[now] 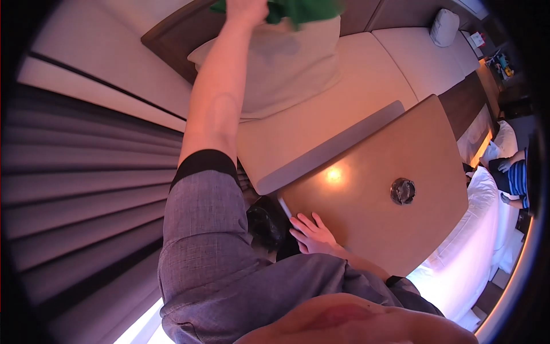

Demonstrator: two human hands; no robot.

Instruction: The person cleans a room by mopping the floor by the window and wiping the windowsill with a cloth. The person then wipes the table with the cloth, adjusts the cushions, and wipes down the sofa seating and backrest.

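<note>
At the top edge of the view, my left hand [247,11] is closed on a green cloth [306,11], partly cut off by the frame. The cloth hangs beside the hand, over a large beige cushion [292,71] propped on the bench seat. My right hand [312,234] rests palm down at the near left edge of the brown table [395,229], fingers spread and holding nothing. Farther right on the tabletop is a round dark dish [403,191].
Beside the table, the beige bench [355,74] runs toward a small pillow [444,27]. A black bag-lined bin [266,223] stands below the table edge. Pleated curtains [86,172] hang at left. Another person in a striped top [518,178] is by a white bed [472,229].
</note>
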